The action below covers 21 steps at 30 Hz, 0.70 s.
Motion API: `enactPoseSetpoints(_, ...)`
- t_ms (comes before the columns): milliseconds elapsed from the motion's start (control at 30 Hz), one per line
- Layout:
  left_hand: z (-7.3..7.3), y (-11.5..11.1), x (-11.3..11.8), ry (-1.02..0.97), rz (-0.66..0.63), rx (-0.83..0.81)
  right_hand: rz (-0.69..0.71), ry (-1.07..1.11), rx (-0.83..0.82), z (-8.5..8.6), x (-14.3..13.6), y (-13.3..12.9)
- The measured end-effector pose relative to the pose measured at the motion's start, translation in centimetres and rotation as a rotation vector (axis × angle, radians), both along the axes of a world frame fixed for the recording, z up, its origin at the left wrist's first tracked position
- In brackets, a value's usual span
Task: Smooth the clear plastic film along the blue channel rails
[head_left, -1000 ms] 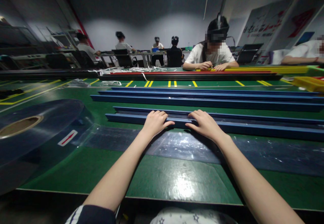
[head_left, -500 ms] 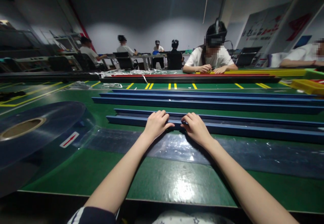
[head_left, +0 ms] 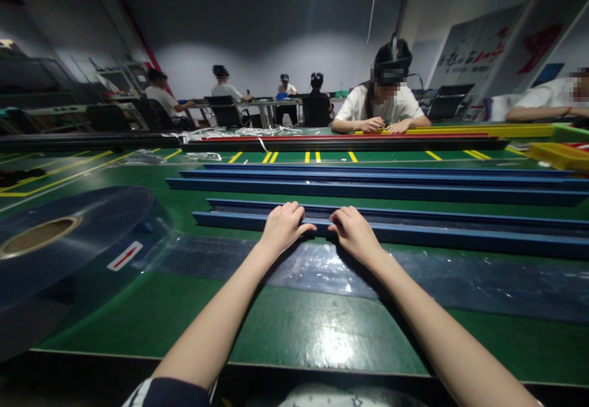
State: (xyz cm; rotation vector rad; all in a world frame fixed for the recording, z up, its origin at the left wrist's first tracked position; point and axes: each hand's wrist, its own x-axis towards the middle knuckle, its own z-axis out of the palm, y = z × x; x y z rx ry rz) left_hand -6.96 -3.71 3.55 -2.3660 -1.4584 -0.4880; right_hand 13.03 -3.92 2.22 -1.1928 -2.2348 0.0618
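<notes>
A long blue channel-shaped profile (head_left: 442,236) lies across the green table, with a dark glossy strip visible inside its groove. My left hand (head_left: 282,223) is closed over its near wall, the fingers curled into the groove and the thumb along the front. A short gap to the right, my right hand (head_left: 353,229) grips the same profile in the same way, fingertips bent inside. Whether the fingers also pinch the strip inside is hidden. Nearer to me, a clear plastic film (head_left: 304,269) runs flat under my wrists.
The film comes off a big roll (head_left: 115,207) on the left. More blue profiles (head_left: 377,189) lie parallel behind. Farther back are black and red bars (head_left: 340,142), white scraps (head_left: 243,131) and a yellow tray (head_left: 554,156). A co-worker (head_left: 381,109) leans over the far side.
Both hands keep their grip on the blue profile in nearly the same place. The whole view has shifted very slightly; nothing else has visibly moved.
</notes>
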Motion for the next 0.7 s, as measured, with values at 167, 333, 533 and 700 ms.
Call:
enactPoseSetpoints(167, -0.08, 0.05, 0.01, -0.009, 0.009, -0.005, -0.008, -0.009, -0.009, 0.04, -0.08, 0.03)
enactPoseSetpoints(333, -0.09, -0.02, 0.03, 0.013, 0.011, 0.005, -0.002, -0.013, -0.01, 0.14, -0.04, -0.06)
enactPoseSetpoints(533, -0.07, -0.09, 0.1, 0.014, 0.002, 0.017, 0.001, -0.032, 0.017, 0.15, -0.08, -0.2)
enactPoseSetpoints(700, -0.07, -0.12, 0.12, 0.01, 0.002, 0.015, -0.019, -0.052, 0.037, 0.04, -0.06, -0.12)
